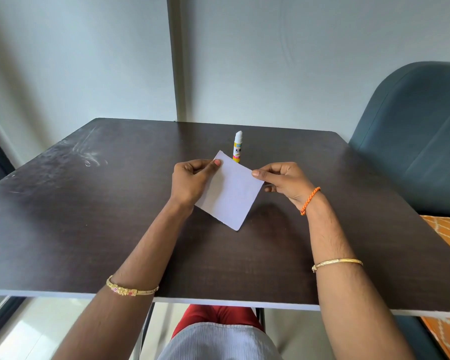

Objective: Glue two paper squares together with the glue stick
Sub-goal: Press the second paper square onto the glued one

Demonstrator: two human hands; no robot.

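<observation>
A pale white paper square (pixel 231 194) is held tilted like a diamond above the dark table (pixel 89 216). My left hand (pixel 192 181) pinches its upper left corner, thumb on top. My right hand (pixel 281 181) pinches its right corner between thumb and fingers. Only one sheet shows; I cannot tell whether a second lies behind it. The glue stick (pixel 238 146), yellow and white with its white tip bared, stands upright on the table just beyond the paper, touched by neither hand.
A teal upholstered chair (pixel 413 136) stands at the table's right side, with an orange patterned cushion (pixel 447 235) below it. A pale wall rises directly behind the table. The near table edge (pixel 218 302) runs across above my lap.
</observation>
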